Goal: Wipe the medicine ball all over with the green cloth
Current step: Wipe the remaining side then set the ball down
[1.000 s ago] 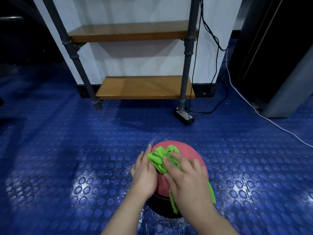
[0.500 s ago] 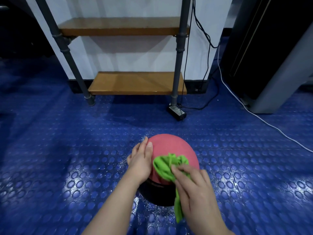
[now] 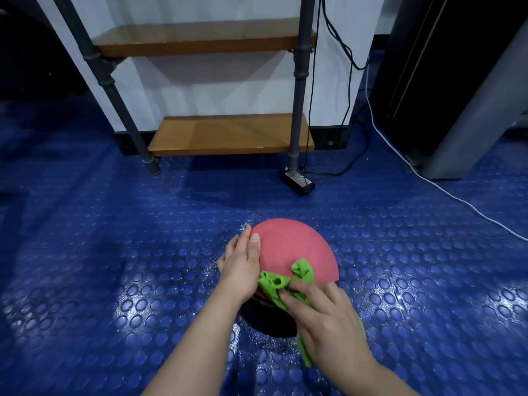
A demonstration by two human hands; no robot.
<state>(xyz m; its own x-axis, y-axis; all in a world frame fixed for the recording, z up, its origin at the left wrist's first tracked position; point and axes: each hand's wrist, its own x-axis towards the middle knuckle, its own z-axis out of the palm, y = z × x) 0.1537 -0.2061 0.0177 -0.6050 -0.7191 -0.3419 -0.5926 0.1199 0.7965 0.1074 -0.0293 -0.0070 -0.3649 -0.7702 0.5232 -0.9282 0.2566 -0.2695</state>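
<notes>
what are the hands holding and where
The right hand pins the green cloth, by its bunched middle, to the medicine ball; the left hand rests flat on its left side.

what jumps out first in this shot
The red medicine ball low in the middle, on the shiny blue studded floor, catches the eye first. The right hand presses a bright green cloth to its near side while the left hand rests flat on its left. Behind stands a wooden shelf.
</notes>
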